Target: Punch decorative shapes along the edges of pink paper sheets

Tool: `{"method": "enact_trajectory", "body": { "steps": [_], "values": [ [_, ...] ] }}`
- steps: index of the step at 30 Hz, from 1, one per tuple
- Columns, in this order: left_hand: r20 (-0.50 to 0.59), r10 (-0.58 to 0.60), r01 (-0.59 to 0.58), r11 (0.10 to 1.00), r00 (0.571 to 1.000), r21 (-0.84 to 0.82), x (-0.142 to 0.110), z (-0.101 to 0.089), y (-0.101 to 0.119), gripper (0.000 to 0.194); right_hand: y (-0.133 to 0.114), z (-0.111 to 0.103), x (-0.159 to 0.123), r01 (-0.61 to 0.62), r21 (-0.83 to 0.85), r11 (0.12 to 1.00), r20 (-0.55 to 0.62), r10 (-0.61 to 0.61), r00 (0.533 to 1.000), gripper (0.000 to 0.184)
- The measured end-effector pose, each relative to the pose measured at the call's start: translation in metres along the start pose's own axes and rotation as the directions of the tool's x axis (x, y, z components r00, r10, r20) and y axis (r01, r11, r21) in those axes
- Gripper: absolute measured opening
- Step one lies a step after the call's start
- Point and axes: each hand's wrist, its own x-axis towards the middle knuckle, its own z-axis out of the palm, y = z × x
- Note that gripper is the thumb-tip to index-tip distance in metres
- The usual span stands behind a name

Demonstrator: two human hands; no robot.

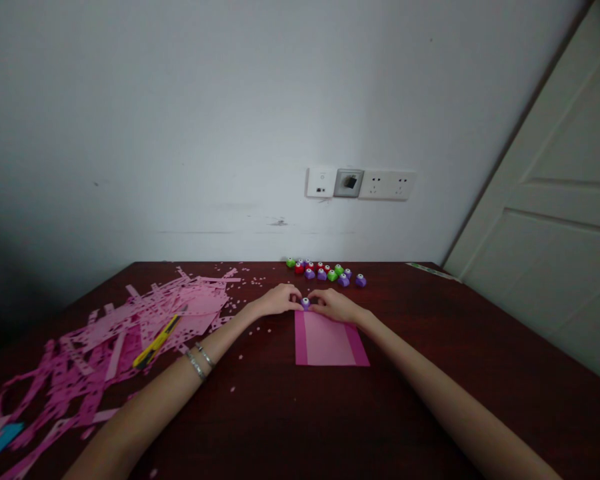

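A small purple craft punch [305, 304] with a white button on top sits at the far left edge of a sheet of pink paper [330, 343]. The sheet is light pink in the middle, with darker pink bands down both sides. From the left, my left hand [283, 299] has its fingertips closed against the punch. My right hand [334, 305] reaches it from the other side, fingers curled at the punch and over the paper's far edge. How far the paper goes into the punch is hidden.
Several purple, green and red punches [321, 274] stand near the wall. Leftward lies a heap of punched pink strips [105, 327], with a yellow utility knife [157, 341] on it. Small paper bits are scattered nearby. A blue object [0, 445] is at lower left, a patterned strip [433, 271] at far right.
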Motion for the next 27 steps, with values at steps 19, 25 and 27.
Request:
{"method": "enact_trajectory", "body": {
  "steps": [19, 25, 27],
  "values": [
    [0.024, -0.158, 0.154, 0.981, 0.987, 0.12, -0.018, -0.021, 0.031, 0.014, -0.005, -0.032, -0.021, -0.027, -0.062, 0.998, 0.086, 0.032, 0.996, 0.017],
    [0.037, -0.222, 0.216, 0.969, 0.974, 0.122, -0.019, -0.004, 0.035, 0.014, -0.005, -0.021, -0.019, -0.131, -0.105, 0.986, 0.138, 0.144, 0.98, 0.023],
    [0.036, -0.227, 0.221, 0.968, 0.973, 0.119, -0.019, -0.003, 0.036, 0.013, -0.006, -0.022, -0.017, -0.133, -0.086, 0.987, 0.159, 0.146, 0.976, 0.022]
  ]
}}
